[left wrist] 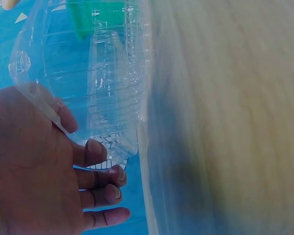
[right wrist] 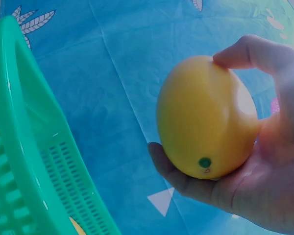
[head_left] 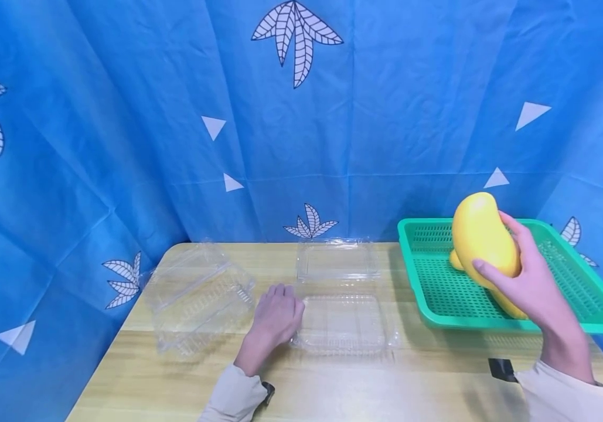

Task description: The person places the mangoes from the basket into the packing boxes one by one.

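My right hand (head_left: 533, 275) grips a large yellow mango (head_left: 480, 234), held up over the green basket (head_left: 425, 319). In the right wrist view, thumb and fingers wrap round the mango's sides, and a small green spot marks its end. Toward the middle of the table lies an open clear plastic clamshell box (head_left: 343, 322), its lid (head_left: 338, 259) tipped back behind it. My left hand (head_left: 278, 313) is at the box's left edge. In the left wrist view, its thumb and index finger pinch the box's rim (left wrist: 44, 105), while the other fingers curl loosely.
More clear plastic boxes (head_left: 196, 299) stand at the table's left. Inside the basket lie other yellow fruits (head_left: 456, 259), partly hidden by the mango and my right hand. A blue patterned cloth (head_left: 301, 129) hangs behind and beside the wooden table (head_left: 333, 392).
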Demonstrator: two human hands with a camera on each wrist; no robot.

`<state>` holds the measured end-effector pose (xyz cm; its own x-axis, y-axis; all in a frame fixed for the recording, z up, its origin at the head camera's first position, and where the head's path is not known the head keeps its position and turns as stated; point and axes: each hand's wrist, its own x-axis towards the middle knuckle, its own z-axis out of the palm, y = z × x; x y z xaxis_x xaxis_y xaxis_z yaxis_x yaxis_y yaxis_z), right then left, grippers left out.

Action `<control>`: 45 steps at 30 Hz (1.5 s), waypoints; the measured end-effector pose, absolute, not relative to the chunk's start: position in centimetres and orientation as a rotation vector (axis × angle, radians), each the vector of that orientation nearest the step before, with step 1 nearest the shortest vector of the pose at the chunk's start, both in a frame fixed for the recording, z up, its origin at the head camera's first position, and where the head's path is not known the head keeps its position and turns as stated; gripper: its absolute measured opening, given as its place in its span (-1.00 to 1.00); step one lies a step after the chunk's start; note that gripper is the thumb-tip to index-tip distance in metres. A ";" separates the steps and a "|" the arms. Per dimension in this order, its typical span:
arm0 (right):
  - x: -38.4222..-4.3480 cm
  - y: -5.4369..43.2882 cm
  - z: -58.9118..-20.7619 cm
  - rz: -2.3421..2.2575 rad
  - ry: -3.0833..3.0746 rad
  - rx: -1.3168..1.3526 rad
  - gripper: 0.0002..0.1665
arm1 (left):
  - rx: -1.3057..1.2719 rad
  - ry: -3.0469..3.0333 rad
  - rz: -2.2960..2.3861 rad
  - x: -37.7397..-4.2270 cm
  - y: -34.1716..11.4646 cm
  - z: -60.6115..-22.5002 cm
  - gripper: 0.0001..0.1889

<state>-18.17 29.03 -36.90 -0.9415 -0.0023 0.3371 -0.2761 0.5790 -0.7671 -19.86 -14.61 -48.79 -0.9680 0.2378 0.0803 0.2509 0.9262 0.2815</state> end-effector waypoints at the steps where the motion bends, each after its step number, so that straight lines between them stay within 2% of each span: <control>1: -18.1 29.0 -36.9 1.307 -2.494 0.231 0.09 | -0.388 -3.039 -0.456 -19.9 -14.6 -48.8 -0.71; 8: -17.7 27.9 -37.1 1.391 -2.395 0.248 0.03 | -0.394 -3.050 -0.480 -19.5 -15.1 -48.9 -0.70; 17: -18.1 25.9 -37.6 1.754 -2.188 0.308 -0.06 | -0.383 -3.039 -0.480 -19.2 -15.4 -49.0 -0.73; 25: -18.4 24.6 -37.9 2.103 -1.959 0.549 -0.25 | -0.395 -3.041 -0.476 -19.6 -15.0 -49.0 -0.74; 31: -18.3 24.1 -37.9 1.931 -2.111 0.479 -0.24 | -0.402 -3.031 -0.465 -19.9 -14.7 -49.0 -0.74; 39: -18.4 23.5 -37.8 2.194 -1.894 0.494 -0.40 | -0.410 -3.021 -0.450 -19.9 -14.7 -49.0 -0.73; 45: -18.3 23.0 -37.5 2.218 -1.852 0.409 -0.41 | -0.408 -3.017 -0.456 -19.8 -14.7 -48.8 -0.73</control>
